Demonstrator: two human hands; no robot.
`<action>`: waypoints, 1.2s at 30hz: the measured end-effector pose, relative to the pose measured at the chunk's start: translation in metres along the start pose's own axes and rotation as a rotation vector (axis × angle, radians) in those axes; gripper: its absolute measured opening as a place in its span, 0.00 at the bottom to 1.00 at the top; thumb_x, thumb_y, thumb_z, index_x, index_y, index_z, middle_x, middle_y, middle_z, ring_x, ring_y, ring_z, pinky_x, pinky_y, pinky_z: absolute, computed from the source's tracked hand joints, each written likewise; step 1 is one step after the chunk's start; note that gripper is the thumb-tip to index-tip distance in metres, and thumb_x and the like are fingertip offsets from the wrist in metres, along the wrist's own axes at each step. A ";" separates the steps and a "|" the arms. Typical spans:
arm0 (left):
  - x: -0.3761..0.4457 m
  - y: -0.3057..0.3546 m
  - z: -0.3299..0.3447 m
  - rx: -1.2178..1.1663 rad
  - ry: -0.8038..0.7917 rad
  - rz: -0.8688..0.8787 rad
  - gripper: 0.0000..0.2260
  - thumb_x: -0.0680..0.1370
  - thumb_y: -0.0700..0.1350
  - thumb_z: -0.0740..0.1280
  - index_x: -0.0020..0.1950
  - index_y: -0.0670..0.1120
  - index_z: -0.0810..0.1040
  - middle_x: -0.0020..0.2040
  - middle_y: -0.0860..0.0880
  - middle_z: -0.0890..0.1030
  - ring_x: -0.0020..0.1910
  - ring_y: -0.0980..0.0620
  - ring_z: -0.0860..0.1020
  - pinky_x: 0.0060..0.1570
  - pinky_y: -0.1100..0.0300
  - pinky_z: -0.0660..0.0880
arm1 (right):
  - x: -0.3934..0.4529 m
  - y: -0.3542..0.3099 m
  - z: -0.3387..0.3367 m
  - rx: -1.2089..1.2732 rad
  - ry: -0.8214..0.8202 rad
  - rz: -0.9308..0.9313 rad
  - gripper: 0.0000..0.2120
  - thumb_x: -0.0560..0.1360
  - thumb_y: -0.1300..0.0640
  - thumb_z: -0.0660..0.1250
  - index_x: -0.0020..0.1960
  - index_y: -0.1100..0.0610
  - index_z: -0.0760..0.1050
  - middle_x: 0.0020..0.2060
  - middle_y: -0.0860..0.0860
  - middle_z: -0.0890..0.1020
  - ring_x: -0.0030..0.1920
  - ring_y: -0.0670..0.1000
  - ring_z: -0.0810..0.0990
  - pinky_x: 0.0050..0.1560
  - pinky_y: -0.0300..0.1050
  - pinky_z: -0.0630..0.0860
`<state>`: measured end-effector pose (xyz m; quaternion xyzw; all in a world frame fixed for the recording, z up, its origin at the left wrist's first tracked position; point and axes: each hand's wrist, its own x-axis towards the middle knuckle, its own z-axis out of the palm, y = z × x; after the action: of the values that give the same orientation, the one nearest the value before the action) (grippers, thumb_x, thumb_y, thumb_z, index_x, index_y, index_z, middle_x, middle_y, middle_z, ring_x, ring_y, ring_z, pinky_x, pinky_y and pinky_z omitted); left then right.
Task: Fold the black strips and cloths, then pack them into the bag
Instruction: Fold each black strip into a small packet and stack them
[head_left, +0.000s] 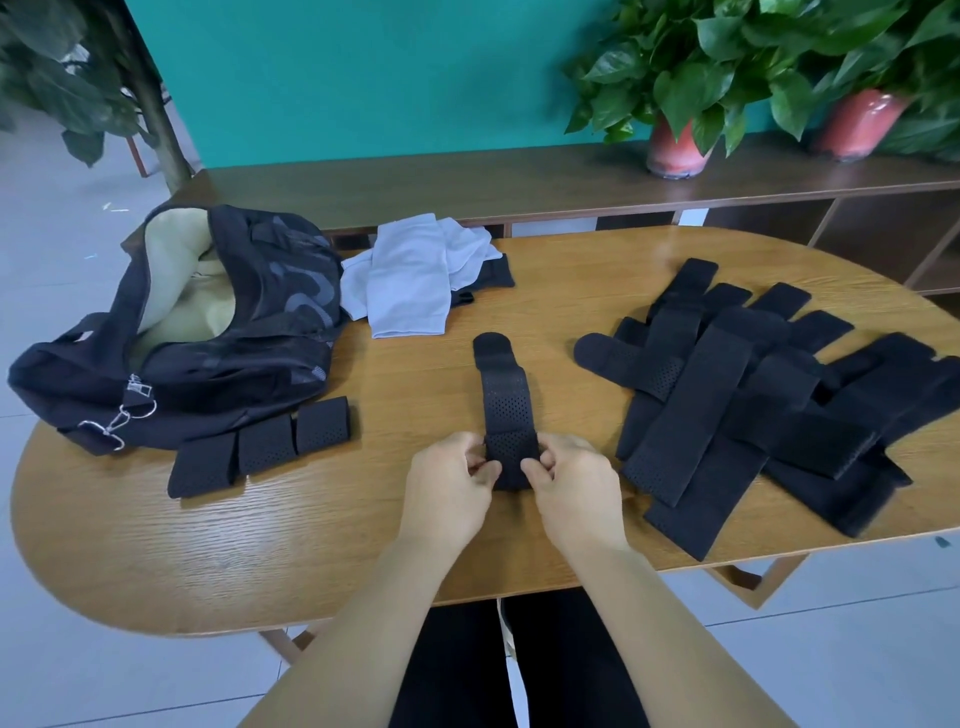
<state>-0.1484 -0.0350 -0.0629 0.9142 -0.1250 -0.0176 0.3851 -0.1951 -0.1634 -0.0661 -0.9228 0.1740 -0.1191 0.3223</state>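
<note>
both hands pinch the near end of one black strip (505, 410) lying lengthwise mid-table, the left hand (451, 486) on its left edge, the right hand (574, 486) on its right, fingers curled onto it. three folded strips (260, 448) sit beside the open bag (176, 332) on the left; a pile of unfolded strips (753, 400) lies right, pale cloths (415, 275) behind
</note>
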 end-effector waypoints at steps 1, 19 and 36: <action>0.001 0.002 0.000 0.016 -0.010 -0.015 0.14 0.77 0.46 0.70 0.62 0.46 0.78 0.52 0.50 0.83 0.45 0.57 0.79 0.44 0.68 0.71 | 0.001 0.000 0.000 -0.016 -0.014 0.007 0.18 0.79 0.56 0.64 0.68 0.56 0.73 0.55 0.53 0.78 0.50 0.50 0.76 0.49 0.41 0.72; -0.006 -0.001 -0.003 0.478 -0.169 0.374 0.20 0.83 0.48 0.55 0.76 0.48 0.64 0.76 0.53 0.64 0.75 0.54 0.59 0.70 0.60 0.54 | 0.002 0.010 0.015 -0.259 0.162 -0.340 0.07 0.65 0.66 0.76 0.38 0.60 0.79 0.43 0.54 0.77 0.35 0.54 0.76 0.26 0.44 0.74; -0.051 -0.007 -0.033 0.171 -0.165 0.373 0.19 0.81 0.51 0.61 0.72 0.52 0.71 0.60 0.54 0.79 0.61 0.58 0.73 0.52 0.77 0.62 | -0.041 0.021 -0.005 -0.048 0.056 -0.417 0.13 0.67 0.65 0.66 0.50 0.58 0.81 0.45 0.49 0.82 0.46 0.53 0.80 0.44 0.46 0.79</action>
<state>-0.1923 0.0054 -0.0482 0.9001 -0.3239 -0.0104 0.2913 -0.2388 -0.1650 -0.0799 -0.9426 -0.0092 -0.2046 0.2636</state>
